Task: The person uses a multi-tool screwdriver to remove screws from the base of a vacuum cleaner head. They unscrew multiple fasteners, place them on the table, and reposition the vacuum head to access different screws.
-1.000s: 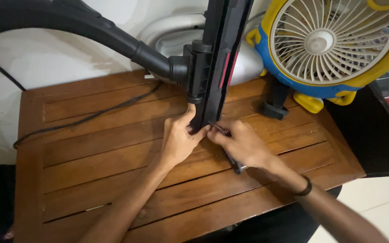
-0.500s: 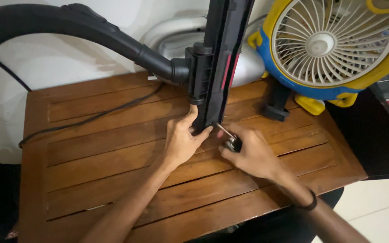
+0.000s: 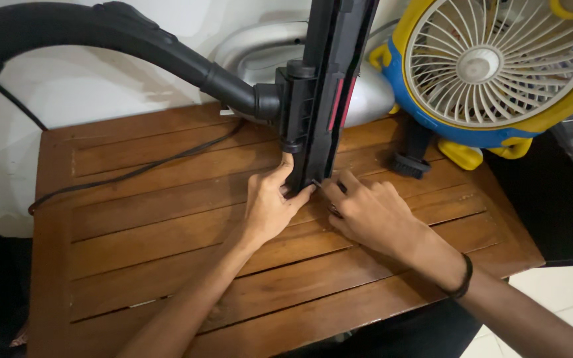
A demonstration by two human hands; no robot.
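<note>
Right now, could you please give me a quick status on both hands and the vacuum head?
Left hand gripping the vacuum floor head's lower end. Right hand beside it, fingers at the same end. Small brush nozzle and fan lie close.

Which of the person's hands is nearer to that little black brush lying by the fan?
The right hand. It lies just below and left of the black brush, while the left hand grips the vacuum floor head farther left.
</note>
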